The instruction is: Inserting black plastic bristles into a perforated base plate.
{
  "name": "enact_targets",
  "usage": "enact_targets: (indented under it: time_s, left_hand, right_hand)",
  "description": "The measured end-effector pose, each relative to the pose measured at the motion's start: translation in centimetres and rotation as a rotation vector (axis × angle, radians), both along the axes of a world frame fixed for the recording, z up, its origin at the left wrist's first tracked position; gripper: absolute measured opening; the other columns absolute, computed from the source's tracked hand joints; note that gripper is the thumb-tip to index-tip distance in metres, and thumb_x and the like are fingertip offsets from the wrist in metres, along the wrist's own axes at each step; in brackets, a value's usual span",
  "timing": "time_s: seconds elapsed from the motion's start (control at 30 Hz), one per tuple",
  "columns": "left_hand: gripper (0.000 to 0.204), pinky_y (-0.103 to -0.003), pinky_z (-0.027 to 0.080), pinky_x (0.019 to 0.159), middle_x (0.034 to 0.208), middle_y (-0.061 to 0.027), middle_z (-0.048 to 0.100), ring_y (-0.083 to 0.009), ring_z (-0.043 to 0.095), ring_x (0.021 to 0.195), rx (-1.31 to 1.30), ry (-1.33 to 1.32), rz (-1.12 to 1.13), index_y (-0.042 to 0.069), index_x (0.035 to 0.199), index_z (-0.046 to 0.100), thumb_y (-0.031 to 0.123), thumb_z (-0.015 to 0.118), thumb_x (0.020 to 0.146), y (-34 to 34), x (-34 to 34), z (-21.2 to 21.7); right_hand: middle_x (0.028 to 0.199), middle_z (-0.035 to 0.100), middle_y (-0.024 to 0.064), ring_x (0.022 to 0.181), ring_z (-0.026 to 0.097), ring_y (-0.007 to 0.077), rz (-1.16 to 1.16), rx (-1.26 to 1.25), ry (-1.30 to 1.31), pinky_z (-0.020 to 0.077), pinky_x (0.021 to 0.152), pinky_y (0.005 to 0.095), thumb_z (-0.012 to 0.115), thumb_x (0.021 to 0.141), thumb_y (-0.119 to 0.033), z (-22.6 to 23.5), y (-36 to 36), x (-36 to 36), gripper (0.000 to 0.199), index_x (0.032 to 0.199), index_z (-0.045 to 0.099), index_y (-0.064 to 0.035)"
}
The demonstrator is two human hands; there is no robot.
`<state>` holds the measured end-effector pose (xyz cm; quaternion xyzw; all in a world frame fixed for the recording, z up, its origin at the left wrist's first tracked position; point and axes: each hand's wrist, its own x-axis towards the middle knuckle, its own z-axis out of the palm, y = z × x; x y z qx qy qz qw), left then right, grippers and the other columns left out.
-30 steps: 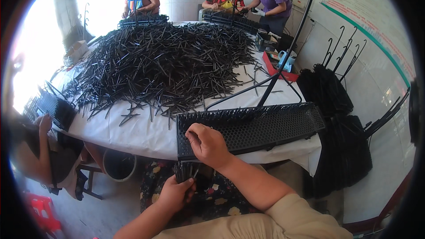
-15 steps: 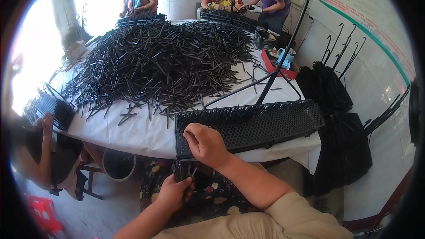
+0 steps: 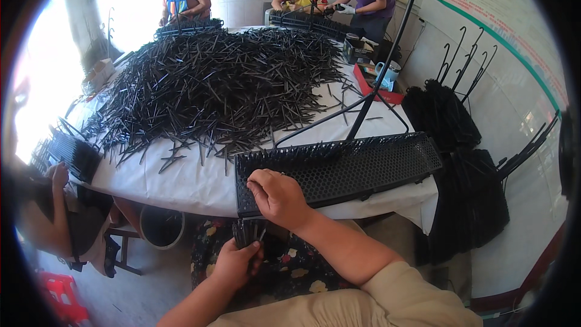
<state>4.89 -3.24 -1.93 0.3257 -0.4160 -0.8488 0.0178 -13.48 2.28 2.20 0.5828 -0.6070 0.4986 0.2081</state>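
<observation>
My left hand [image 3: 238, 261] is closed round a bundle of thin black sticks [image 3: 245, 232], held low in front of the table edge. Above it, my right hand [image 3: 275, 197] hovers over the left end of a black perforated rack [image 3: 363, 171], thumb and fingertips pinched together. What the pinch holds, if anything, is too small to make out. The rack is a long tray full of round holes, with a row of black pieces standing along its far edge. A tall black metal rod [image 3: 396, 42] with splayed legs rises from the rack.
A large heap of black sticks [image 3: 224, 85] covers much of the white-covered table [image 3: 175, 191]. Several people work around it. At right are a red box [image 3: 381, 94], a mug [image 3: 388, 71] and stacked racks with hooked rods [image 3: 469, 200]. A bucket [image 3: 163, 227] stands below left.
The whole view has shifted slightly, moving the table and rack a little left in the picture. Both hands keep nearly the same pose, the left still holding its bundle.
</observation>
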Motion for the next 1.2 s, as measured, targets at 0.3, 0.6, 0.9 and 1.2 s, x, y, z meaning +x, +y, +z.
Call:
enact_targets:
  time_s: [0.3,0.6,0.9,1.2]
  left_hand:
    - [0.004,-0.028,0.039,0.043,0.073,-0.0060,0.059,-0.0157,0.052,0.053,-0.016,0.005,-0.008,0.004,0.093,0.058,0.008,0.059,0.093,0.08,0.04,0.23]
    - [0.005,-0.028,0.040,0.043,0.072,-0.0062,0.059,-0.0158,0.053,0.053,-0.047,-0.023,-0.001,0.003,0.091,0.059,0.008,0.059,0.093,0.21,-0.27,0.34]
    - [0.005,-0.028,0.040,0.043,0.073,-0.0059,0.059,-0.0157,0.053,0.053,-0.047,-0.031,-0.014,0.003,0.093,0.059,0.008,0.059,0.092,0.33,-0.40,0.57]
    - [0.005,-0.028,0.040,0.043,0.073,-0.0060,0.058,-0.0162,0.053,0.053,-0.039,-0.023,-0.009,0.003,0.094,0.058,0.007,0.059,0.092,0.49,-0.10,0.43]
  right_hand:
    - [0.080,0.064,0.0116,0.068,0.064,0.0306,-0.004,0.013,0.002,0.0494,0.056,0.0373,0.068,0.082,0.002,-0.46,0.04,0.10,0.031,0.105,0.049,-0.0047]
    - [0.079,0.062,0.0114,0.067,0.063,0.0316,-0.002,0.026,-0.014,0.0493,0.057,0.0385,0.067,0.082,0.002,-0.48,0.16,-0.05,0.031,0.105,0.048,-0.0057]
    - [0.079,0.062,0.0125,0.067,0.062,0.0332,0.018,-0.004,-0.012,0.0492,0.057,0.0389,0.067,0.081,0.004,-0.24,0.19,0.05,0.032,0.105,0.048,-0.0056]
    - [0.083,0.064,0.0129,0.070,0.064,0.0329,0.012,0.025,-0.030,0.0506,0.058,0.0384,0.068,0.081,0.003,-0.59,0.47,0.32,0.033,0.106,0.049,-0.0054]
